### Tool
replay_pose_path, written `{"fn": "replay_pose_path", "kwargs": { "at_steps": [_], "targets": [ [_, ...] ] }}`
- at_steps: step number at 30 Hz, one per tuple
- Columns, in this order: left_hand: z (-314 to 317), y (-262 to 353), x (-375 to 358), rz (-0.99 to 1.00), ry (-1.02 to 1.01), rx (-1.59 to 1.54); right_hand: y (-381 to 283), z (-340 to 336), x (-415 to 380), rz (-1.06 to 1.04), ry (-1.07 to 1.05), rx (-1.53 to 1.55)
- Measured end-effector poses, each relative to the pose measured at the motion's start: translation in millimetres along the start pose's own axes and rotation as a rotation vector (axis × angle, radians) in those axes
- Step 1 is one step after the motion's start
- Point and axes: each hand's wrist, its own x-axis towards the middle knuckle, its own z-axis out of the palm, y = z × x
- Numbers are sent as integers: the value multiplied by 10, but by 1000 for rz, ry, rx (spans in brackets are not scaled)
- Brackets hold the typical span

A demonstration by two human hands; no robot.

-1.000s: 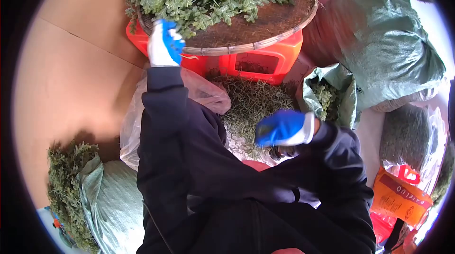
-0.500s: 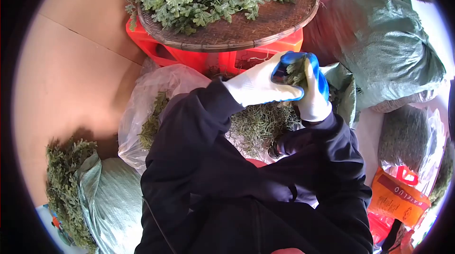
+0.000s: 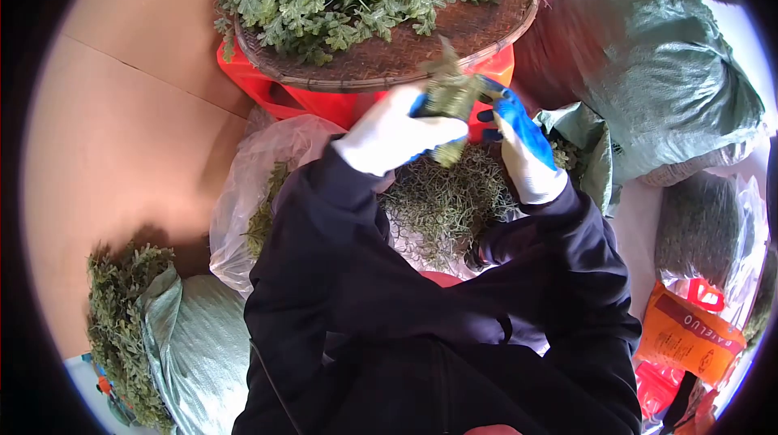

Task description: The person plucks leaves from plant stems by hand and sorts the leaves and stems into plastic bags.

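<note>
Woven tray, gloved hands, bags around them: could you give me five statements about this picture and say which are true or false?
1. The left hand holds a bundle of greenery. True.
2. The right hand is bare. False: it wears a white-and-blue glove.
3. The orange packet lies toward the picture's right side. True.
4. Leaves cover the whole woven tray. False: part of it, on the right, is bare.
5. The tray sits above red plastic. True.
</note>
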Motion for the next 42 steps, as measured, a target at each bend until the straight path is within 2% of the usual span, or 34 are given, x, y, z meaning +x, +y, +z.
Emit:
{"fn": "replay_pose_path", "kwargs": {
  "at_steps": [1,2,3,5,6,7,8,9,10,11,13,15,17,18,20,21,23,24,25,27,29,31,32,33,34,35,37,38,39,42],
  "targets": [
    [-136,113,-104,-8,56,134,-80,1,-4,23,-4,20],
    [-185,221,-282,132,139,74,-27,-76,6,-65,-46,-70],
    [-317,156,-438,230,329,130,-36,-125,10,14,-43,-76],
    [-686,-24,-882,353,561,81,-39,-211,-2,177,-32,-78],
    [-852,-101,-1128,389,695,167,-72,-221,-15,172,-44,-142],
    [-1050,-239,-1390,383,764,123,-106,-232,-30,167,-56,-206],
    [-1271,-440,-1659,293,880,142,-88,-228,-44,142,-86,-174],
    [-1505,-638,-1921,127,904,255,-54,-242,-62,119,-124,-138],
    [-1714,-909,-2158,-187,939,251,-126,-220,-83,167,-160,-176],
    [-1957,-1285,-2495,-344,876,739,-146,-161,-115,126,-192,-163],
    [-1885,-1686,-2872,-754,968,1152,-277,-76,-165,102,-332,-372],
    [-1563,-1314,-2775,-920,1100,1087,-287,-26,-215,167,-427,-374],
    [-1722,-1583,-2895,-821,1168,977,-335,4,-220,198,-474,-365],
    [-1914,-1775,-2947,-561,1243,942,-298,-3,-232,175,-499,-398],
    [-2075,-1646,-2724,-222,1353,878,-175,-10,-246,190,-518,-382],
    [-2136,-1525,-2584,-79,1398,851,-174,3,-242,206,-517,-409],
    [-1913,-912,-2136,98,1313,810,-209,27,-213,245,-500,-469],
    [-1784,-671,-1835,278,1252,785,-129,0,-203,140,-510,-466],
    [-1622,-449,-1519,457,1185,752,-75,7,-214,251,-453,-313],
    [-1239,37,-970,324,1040,636,125,-81,-164,-230,-581,-652],
    [-1142,132,-396,540,847,849,180,-99,-127,-360,-612,-803],
    [-1194,188,93,705,748,1554,184,-96,-106,-424,-630,-896],
    [-1188,130,294,479,771,1594,304,-159,-75,-722,-641,-1090],
    [-1209,17,462,248,787,1625,276,-166,-84,-734,-646,-1088],
    [-1300,-112,577,133,772,1606,237,-144,-92,-747,-652,-1084],
    [-1513,-331,653,209,824,1594,214,-144,-102,-760,-659,-1079],
    [-1672,-257,607,226,784,1464,267,-177,-149,-691,-649,-1059],
    [-1690,-241,574,381,774,1317,178,-164,-164,-697,-652,-1060],
    [-1568,-193,514,592,822,1226,127,-157,-164,-706,-650,-1064],
    [-977,39,311,754,880,1102,165,-190,-168,-710,-611,-1025]
  ]
}}
